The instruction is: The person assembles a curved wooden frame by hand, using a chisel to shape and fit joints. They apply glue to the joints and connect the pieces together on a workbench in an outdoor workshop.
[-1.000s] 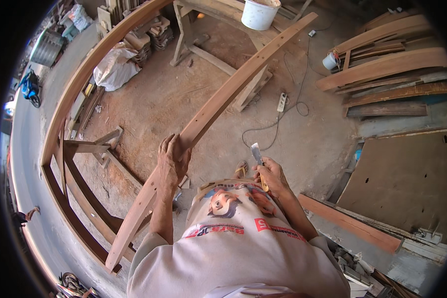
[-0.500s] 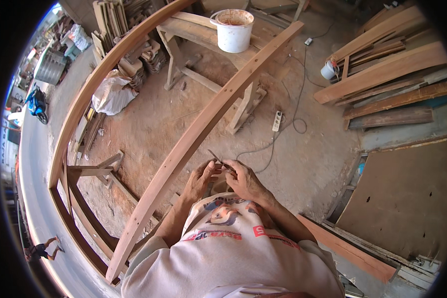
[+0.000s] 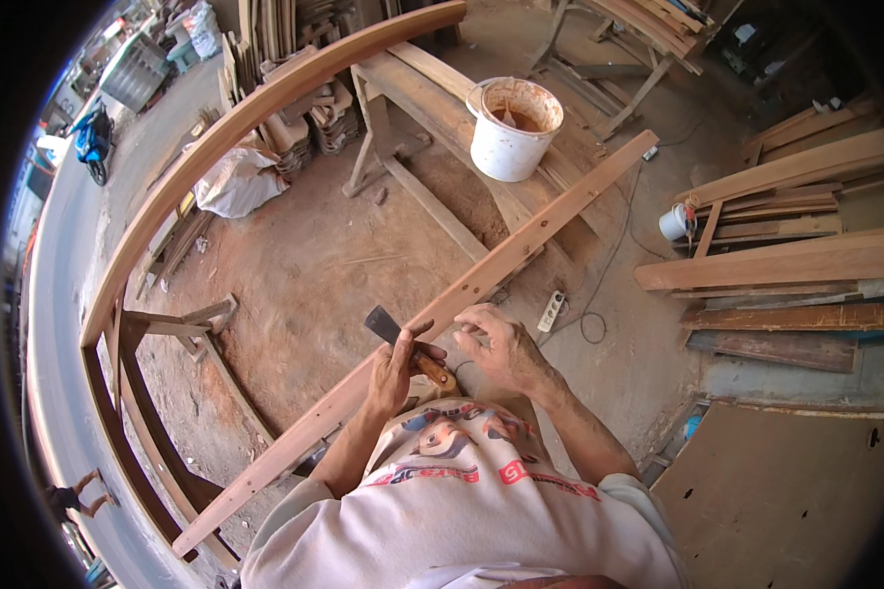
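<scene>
My left hand (image 3: pixel 393 373) is closed around a putty knife (image 3: pixel 384 324), its dark flat blade pointing up and away and its wooden handle angling down toward my shirt. Just right of it, my right hand (image 3: pixel 502 346) is raised with fingers curled toward the thumb; whether something small sits between them I cannot make out. Both hands are at the near edge of a long reddish wooden beam (image 3: pixel 349 395), which runs diagonally and has several small holes or dark spots along it. A white bucket (image 3: pixel 513 147) with brownish paste inside stands beyond the beam.
The bucket rests on a wooden trestle bench (image 3: pixel 432 123). A curved wooden rail (image 3: pixel 192 162) arcs along the left, joined to the frame. A power strip (image 3: pixel 551 311) with a cord lies on the floor to the right. Planks (image 3: pixel 776 260) are stacked at far right.
My hands have parted. The putty knife, earlier edge-on between both hands, now shows its flat blade in my left hand. The view has shifted, putting the beam behind my hands.
</scene>
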`<state>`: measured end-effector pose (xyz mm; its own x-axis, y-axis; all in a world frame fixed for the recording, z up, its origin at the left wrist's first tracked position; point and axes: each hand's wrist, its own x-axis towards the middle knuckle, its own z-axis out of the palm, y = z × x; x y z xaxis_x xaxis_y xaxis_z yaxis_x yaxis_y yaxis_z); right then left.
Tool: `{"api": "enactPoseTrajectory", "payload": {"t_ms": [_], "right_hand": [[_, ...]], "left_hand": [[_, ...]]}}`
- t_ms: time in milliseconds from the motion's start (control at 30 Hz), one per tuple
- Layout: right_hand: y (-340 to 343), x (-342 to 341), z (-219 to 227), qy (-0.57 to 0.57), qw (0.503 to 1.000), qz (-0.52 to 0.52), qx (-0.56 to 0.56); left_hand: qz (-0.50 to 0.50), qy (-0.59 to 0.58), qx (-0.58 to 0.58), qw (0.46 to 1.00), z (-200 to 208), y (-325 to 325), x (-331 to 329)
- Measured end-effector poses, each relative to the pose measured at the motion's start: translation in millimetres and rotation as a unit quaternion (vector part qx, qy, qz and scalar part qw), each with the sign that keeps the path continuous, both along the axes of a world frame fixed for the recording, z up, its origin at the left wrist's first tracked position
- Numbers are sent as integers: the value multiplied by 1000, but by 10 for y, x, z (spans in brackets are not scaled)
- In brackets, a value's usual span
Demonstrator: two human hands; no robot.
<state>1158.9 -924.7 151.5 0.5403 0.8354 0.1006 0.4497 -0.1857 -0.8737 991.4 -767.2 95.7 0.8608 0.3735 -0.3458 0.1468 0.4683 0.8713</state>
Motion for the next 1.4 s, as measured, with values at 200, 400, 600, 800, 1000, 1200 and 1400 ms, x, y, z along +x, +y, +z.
{"api": "enactPoseTrajectory", "payload": {"t_ms": [200,400,600,800,1000,1200,1400], "right_hand": [[620,1659,543,-126,991,-40,30],[1455,3957,358,-319,943,27,-94],[2297,4326,59,-401,758,278,-432],[2660,4025,68,-435,710,349,-431],[2655,3820,126,-459,694,368,-414],[2535,3802,178,-458,691,385,-407],[2391,4025,237,-447,695,392,-405]], "left_hand": [[138,86,90,983,-39,286,-72],[341,180,71,920,39,-34,-157],[502,192,35,842,169,-874,81],[562,195,-20,804,-115,-1371,393],[584,208,15,784,30,-1363,629],[608,203,-24,767,22,-1415,652],[663,155,-40,731,-18,-1467,590]]}}
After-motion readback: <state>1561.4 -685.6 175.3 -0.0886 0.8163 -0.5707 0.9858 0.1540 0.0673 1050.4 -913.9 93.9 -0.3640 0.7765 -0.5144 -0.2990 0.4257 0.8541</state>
